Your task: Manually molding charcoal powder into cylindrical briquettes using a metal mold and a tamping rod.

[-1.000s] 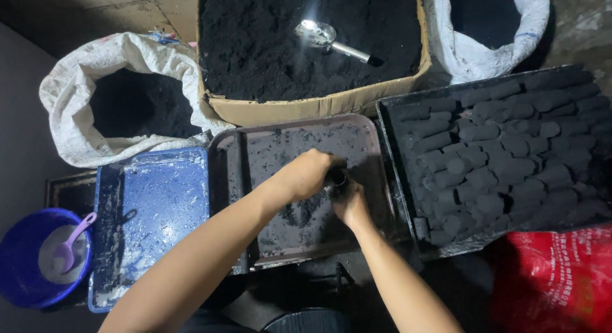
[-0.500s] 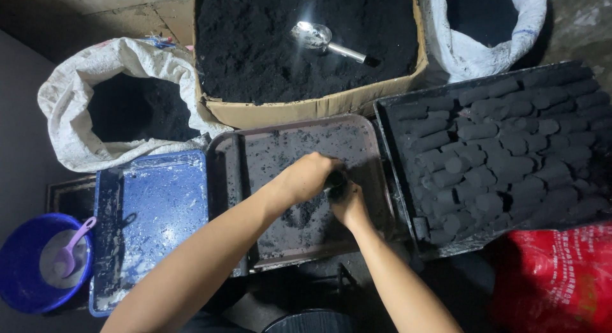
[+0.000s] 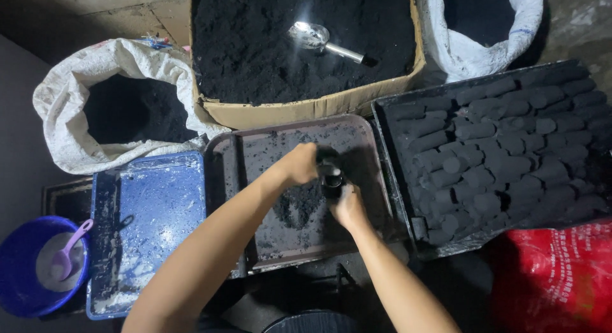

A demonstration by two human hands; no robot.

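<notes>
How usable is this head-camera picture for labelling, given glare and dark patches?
Head view: one hard light from above glares off the metal scoop in the cardboard box; edges fall dark; black powder swallows detail, so the dark tube between the left hand and right hand is hard to read; focus looks fair.

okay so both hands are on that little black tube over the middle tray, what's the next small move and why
Probably push the black tube down into the loose black powder beside it. The left hand holds its top, the right hand its lower end, and finished black cylinders fill the neighbouring tray.
</notes>
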